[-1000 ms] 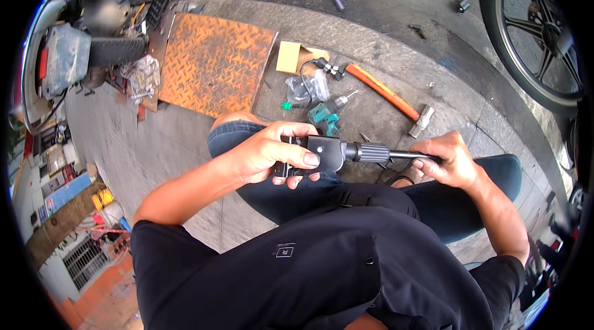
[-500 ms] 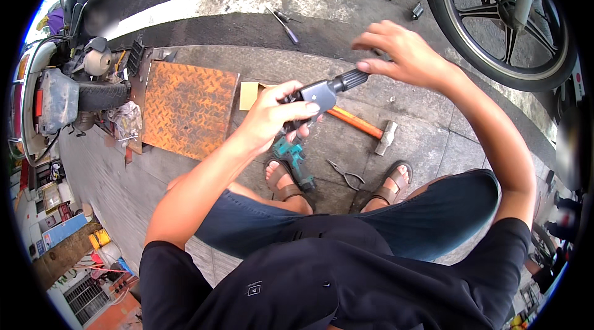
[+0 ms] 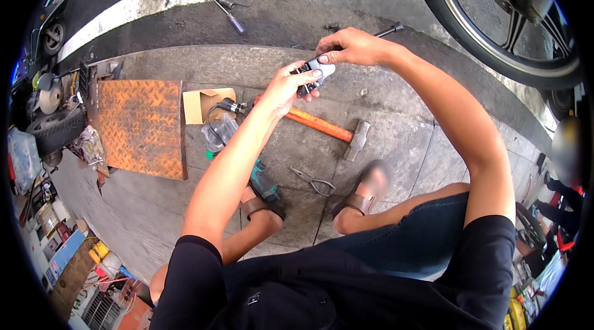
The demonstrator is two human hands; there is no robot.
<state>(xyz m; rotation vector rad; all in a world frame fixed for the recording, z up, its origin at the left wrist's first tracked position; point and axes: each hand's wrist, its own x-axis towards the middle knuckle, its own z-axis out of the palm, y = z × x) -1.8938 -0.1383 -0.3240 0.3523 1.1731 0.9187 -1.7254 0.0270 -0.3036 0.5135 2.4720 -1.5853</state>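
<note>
My left hand (image 3: 296, 85) is closed on a black metal tool (image 3: 318, 70), its thumb across the body. My right hand (image 3: 346, 46) bends over the tool's upper end, fingers curled on it and partly hiding it. A black rod (image 3: 388, 30) sticks out beyond the right hand; where it joins is hidden. On the paving below lie an orange-handled sledgehammer (image 3: 322, 124), pliers (image 3: 312, 181) and a teal drill (image 3: 265, 182), partly behind my left arm. An open cardboard box (image 3: 201, 107) and a bagged part (image 3: 216, 133) lie to the left.
An orange checker plate (image 3: 141, 125) lies left, beside scooter parts and a tyre (image 3: 59, 132). A motorcycle wheel (image 3: 445, 8) stands at upper right. A screwdriver (image 3: 232, 19) lies on the road. Tools and clutter line the left edge; a person's dark-clothed legs (image 3: 557, 206) show far right.
Since a second ago both hands have risen away from my lap with the tool. Since half a second ago my right hand has moved left and closed onto the tool's upper end.
</note>
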